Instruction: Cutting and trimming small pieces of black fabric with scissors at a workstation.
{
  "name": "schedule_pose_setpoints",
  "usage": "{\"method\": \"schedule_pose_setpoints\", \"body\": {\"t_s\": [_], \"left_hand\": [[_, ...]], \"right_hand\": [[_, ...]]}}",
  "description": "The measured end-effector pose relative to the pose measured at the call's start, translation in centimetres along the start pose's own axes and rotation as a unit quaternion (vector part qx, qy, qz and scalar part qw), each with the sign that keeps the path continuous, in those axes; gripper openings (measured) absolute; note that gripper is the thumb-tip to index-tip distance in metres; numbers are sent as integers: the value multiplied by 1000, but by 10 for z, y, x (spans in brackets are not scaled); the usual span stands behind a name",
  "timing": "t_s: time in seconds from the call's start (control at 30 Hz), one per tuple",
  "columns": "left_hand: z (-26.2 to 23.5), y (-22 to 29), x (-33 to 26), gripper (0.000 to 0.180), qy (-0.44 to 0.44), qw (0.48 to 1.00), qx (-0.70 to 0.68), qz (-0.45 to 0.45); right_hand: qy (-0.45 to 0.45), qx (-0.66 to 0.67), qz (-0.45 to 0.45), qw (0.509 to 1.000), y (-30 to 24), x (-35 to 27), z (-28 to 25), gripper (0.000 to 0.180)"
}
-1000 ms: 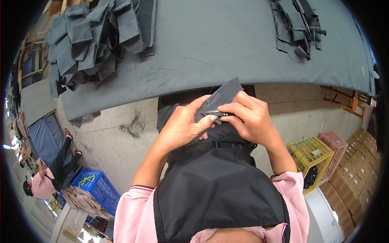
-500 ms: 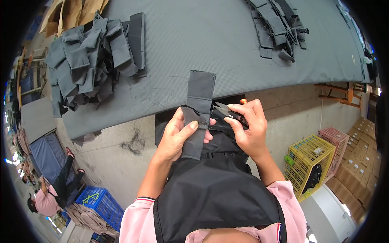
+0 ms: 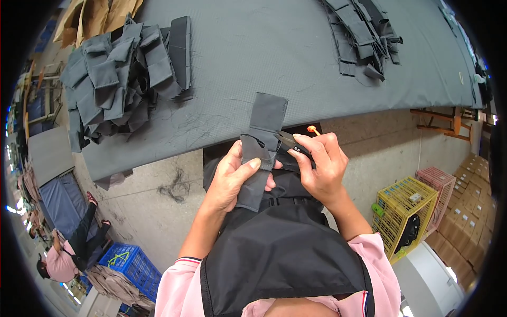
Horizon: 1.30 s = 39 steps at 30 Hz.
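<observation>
My left hand point(image 3: 232, 177) is closed on a dark grey fabric strip point(image 3: 268, 112), thumb on top and fingertips showing at its right side. The strip has stitched seams and a folded flap, and its far end lies over the table's near edge. In my right hand point(image 3: 325, 166) are small black-handled thread snips point(image 3: 288, 140), pinched between thumb and fingers. Their blades point left and meet the strip's right edge near the seam; whether they touch a thread is too small to tell. An orange-tipped piece point(image 3: 313, 130) sticks up beside that hand.
On the grey-covered table point(image 3: 237, 53) lie a heap of grey fabric pieces point(image 3: 113, 74) at left and another stack point(image 3: 362, 37) at far right. Loose threads are scattered about. Yellow point(image 3: 404, 216) and blue point(image 3: 132, 267) plastic crates stand on the floor. Another person point(image 3: 60, 259) is at far left.
The strip has tilted slightly, its far end shifting right. The snips have moved a little left, with their blades closer together and now against the strip's edge.
</observation>
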<state>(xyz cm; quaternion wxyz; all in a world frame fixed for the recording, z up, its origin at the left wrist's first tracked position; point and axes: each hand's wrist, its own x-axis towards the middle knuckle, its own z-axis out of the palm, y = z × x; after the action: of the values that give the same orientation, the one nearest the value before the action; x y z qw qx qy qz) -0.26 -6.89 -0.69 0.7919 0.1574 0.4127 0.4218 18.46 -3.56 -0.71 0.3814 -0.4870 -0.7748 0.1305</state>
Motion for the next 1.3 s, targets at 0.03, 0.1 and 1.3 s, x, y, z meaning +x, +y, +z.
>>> {"method": "schedule_pose_setpoints", "body": {"t_s": [0.03,0.1,1.3], "left_hand": [[0,0,1,34,-2,1000,3,-2],[0,1,1,34,-3,1000,5,-1],[7,-9,-5,56,35,981,173,81]], "right_hand": [[0,-1,0,1000,0,-1,0,35],[-19,-40,-12,999,1,-3,-2,35],[-60,112,19,992,-6,6,12,44]]}}
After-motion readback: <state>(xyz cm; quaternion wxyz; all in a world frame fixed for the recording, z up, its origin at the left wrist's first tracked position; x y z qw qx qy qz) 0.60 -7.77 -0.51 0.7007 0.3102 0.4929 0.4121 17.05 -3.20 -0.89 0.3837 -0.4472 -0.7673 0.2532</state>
